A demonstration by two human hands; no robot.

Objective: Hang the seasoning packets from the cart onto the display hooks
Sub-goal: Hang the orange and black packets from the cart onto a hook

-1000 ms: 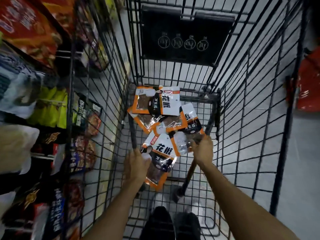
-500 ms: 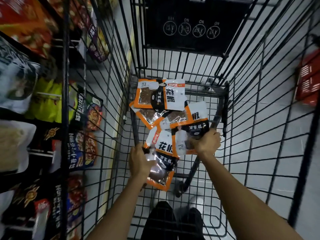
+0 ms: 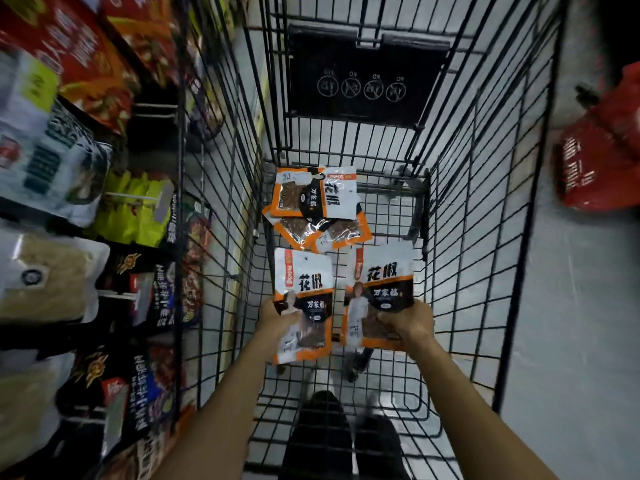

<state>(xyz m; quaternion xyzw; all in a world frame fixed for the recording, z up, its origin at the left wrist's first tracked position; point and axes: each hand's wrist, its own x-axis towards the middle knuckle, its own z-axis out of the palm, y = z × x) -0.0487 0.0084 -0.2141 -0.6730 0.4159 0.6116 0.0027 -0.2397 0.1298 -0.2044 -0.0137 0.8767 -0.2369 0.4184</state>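
In the head view, a black wire cart is seen from above, with both bare forearms reaching down into it. One seasoning packet is gripped at its lower left edge by the left hand, the fingers being curled round the edge with the thumb laid on the printed face. A second seasoning packet is gripped at its lower right part by the right hand, whose fingers are likewise closed on it. Both packets are held upright side by side, faces toward the camera, raised above the cart's floor and apart from each other. Farther in, near the front wall of the basket, a small pile of like packets is left lying on the wire bottom: one lies on top, with two more partly covered beneath it, their clear windows showing brown contents. A black seat flap bearing four round white symbols is set against the far end of the cart. To the left, beyond the wire side, shelves of hanging goods are seen, blurred. To the right, red packs are seen against the pale floor. Dark shoes are visible through the wire at the lower edge.
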